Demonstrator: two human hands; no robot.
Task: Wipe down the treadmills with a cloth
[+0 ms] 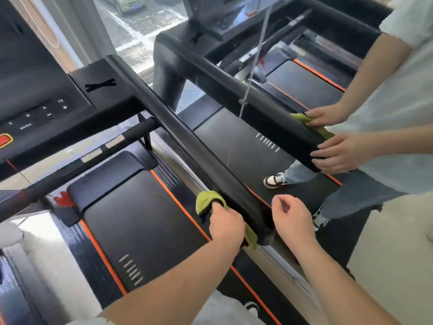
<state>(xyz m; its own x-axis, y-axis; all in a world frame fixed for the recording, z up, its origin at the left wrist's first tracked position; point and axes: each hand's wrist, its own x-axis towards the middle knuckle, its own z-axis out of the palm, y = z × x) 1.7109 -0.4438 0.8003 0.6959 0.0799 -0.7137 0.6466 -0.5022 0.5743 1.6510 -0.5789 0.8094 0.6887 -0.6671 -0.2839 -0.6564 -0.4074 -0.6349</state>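
Green cloth (206,201) in left hand (226,222) on handrail (187,146); right hand (290,218) loosely curled.

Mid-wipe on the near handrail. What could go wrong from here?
1. The left hand holds the green cloth only against the inner side of the handrail, near its end; the top and far side may get skipped.
2. Wiping on toward the console buttons might press one and possibly start the belt.
3. The cloth's tail hangs loose below the hand and could slip free.
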